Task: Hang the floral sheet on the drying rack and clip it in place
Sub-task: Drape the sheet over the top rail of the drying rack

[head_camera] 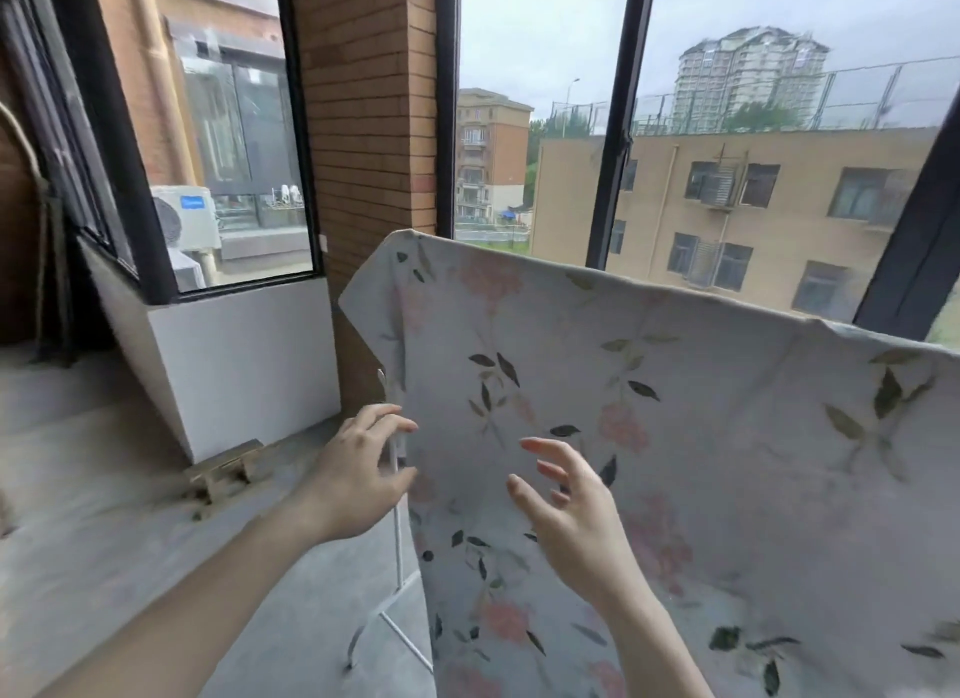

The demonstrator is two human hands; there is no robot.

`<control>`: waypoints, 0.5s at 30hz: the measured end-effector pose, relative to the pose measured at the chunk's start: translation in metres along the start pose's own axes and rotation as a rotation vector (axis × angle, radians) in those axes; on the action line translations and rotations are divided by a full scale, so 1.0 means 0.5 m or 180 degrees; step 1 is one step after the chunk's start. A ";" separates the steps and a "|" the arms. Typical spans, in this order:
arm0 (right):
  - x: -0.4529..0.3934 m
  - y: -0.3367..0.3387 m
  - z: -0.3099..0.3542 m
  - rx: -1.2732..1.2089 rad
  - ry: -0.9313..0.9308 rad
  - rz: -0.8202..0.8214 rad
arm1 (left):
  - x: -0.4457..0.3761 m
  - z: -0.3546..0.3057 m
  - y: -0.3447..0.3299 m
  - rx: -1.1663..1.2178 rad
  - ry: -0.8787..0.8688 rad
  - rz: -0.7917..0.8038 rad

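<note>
I see the floral sheet [649,437] already draped over the top of the drying rack [397,520], its upper edge running long from up-left down toward the right, the cloth hanging in front of both my hands. The sheet's left border falls just beyond the fingers [395,424] of my left hand [353,481] — right where the rack's white upright post shows. Those fingers are loosely curled toward the post and the cloth edge; whether they touch either I cannot tell, and they pinch nothing that I can see. My right hand [576,520] is spread, fingers apart, hovering just short of the sheet's face, holding nothing.

The left hand is nearer the border — I judge that edge is what needs squaring or fixing next. No clip shows anywhere, so the clipping looks not yet done.

As for containers, none is in view; only a small wooden block [228,471] lies on the floor [130,489], well off to the left of my left fingers.
</note>
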State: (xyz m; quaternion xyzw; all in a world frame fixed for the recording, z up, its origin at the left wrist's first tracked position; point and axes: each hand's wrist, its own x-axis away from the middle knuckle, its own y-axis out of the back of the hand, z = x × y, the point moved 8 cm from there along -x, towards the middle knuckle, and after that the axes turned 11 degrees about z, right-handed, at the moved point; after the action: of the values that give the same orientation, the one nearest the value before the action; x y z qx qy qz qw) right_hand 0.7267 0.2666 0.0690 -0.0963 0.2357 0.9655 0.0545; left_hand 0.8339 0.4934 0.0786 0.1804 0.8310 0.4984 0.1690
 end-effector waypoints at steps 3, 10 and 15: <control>-0.048 -0.082 0.005 -0.0006 -0.0002 0.0192 | 0.005 0.059 0.010 0.0173 0.0076 -0.0053; -0.185 -0.226 -0.033 -0.0146 -0.0095 0.0399 | -0.060 0.203 0.028 0.0386 0.0201 -0.0127; -0.345 -0.316 -0.070 -0.0312 -0.0152 0.0380 | -0.180 0.324 0.055 0.0411 0.0256 -0.0029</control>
State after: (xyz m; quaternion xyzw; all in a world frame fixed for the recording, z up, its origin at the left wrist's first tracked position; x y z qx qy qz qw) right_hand 0.9244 0.3796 0.0045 -0.0615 0.1920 0.9795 -0.0023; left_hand 0.9911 0.5874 0.0397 0.1670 0.8683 0.4498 0.1258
